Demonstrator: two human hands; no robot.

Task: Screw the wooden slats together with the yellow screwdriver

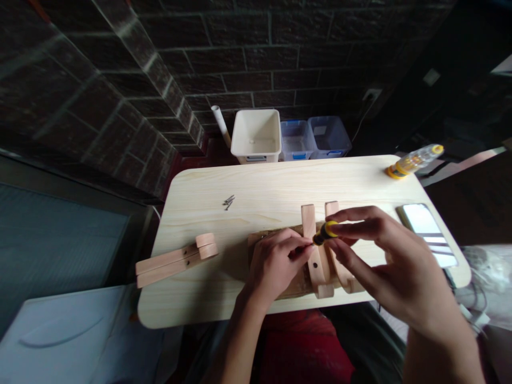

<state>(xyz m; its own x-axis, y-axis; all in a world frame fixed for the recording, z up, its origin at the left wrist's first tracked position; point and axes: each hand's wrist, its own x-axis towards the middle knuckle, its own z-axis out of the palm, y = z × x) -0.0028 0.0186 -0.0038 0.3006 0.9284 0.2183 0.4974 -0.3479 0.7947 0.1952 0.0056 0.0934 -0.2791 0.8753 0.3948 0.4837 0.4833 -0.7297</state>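
My right hand (384, 245) grips a short yellow-and-black screwdriver (326, 232) by the handle, between thumb and fingers. At the screwdriver's tip, my left hand (280, 258) pinches thumb and forefinger together; whatever they hold is too small to make out. Under both hands lies a brown wooden board (256, 239), largely covered by my left hand. Across it rests a wooden hook piece (316, 272) with a dark hole and a curled near end. A second wooden hook piece (331, 208) lies to its right, partly behind my right hand.
Several screws (228, 202) lie on the pale table (264, 181). Two more wooden hook pieces (172, 265) overhang its left edge. A clear, yellow-based screwdriver case (414, 161) and a phone (430, 232) are at the right. Beyond the table stand a white bin (256, 133) and blue-tinted boxes (330, 137).
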